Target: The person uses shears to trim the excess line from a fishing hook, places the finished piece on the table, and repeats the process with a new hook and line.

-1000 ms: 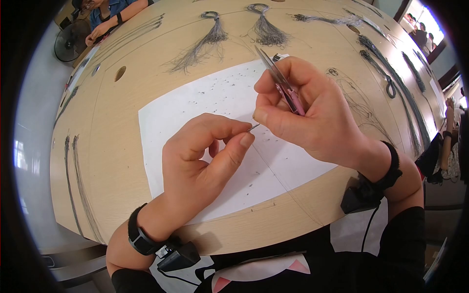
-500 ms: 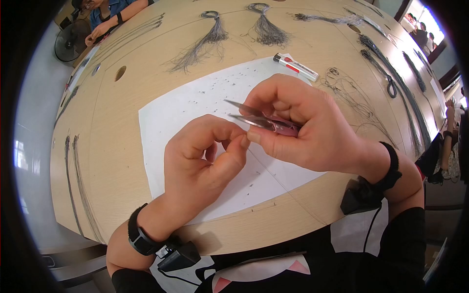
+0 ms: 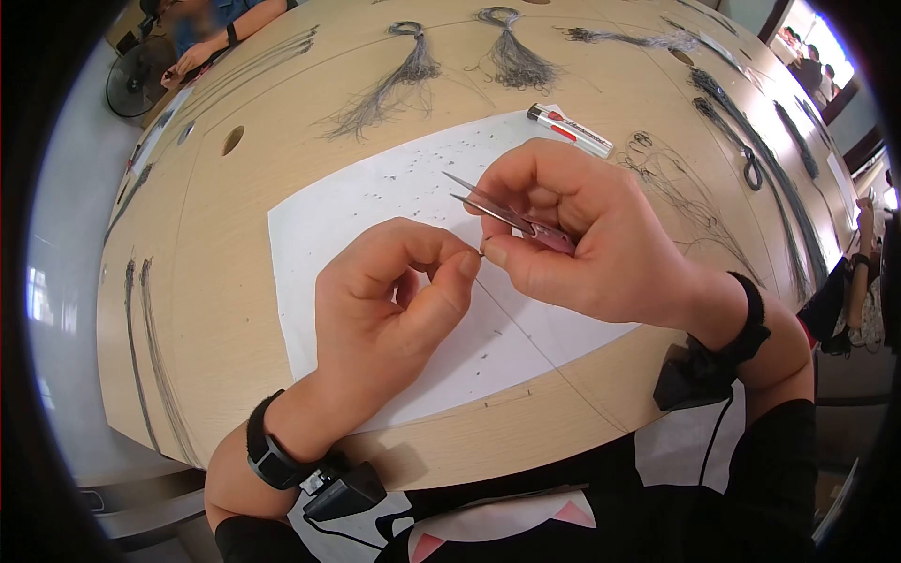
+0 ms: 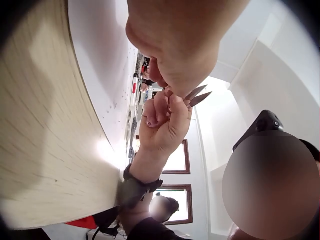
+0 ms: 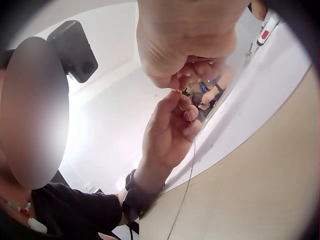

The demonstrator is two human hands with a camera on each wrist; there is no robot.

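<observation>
Over a white sheet of paper (image 3: 319, 230) both hands meet fingertip to fingertip. My left hand (image 3: 389, 296) pinches a thin dark line (image 3: 537, 345) between thumb and forefinger; from there it runs down and right to the table's near edge. In the right wrist view the line (image 5: 189, 182) trails below the fingers. My right hand (image 3: 601, 239) holds small scissors (image 3: 497, 213) with pink handles in its curled fingers, blades parted and pointing left. Its thumb and forefinger tips touch a tiny dark bit of the line at the left fingertips. The left wrist view shows the blades (image 4: 199, 96) beyond the fingers.
Dark specks dot the paper. A white and red lighter (image 3: 572, 129) lies at its far corner. Loose tangled lines (image 3: 690, 202) spread to the right, tied bundles (image 3: 511, 58) at the back, and strands (image 3: 141, 319) at the left. Another person sits at the far left.
The scissors have swung from pointing up and away to pointing left, blades apart. My right hand has lowered toward the left fingertips, bringing the lighter into view. The left hand has barely moved.
</observation>
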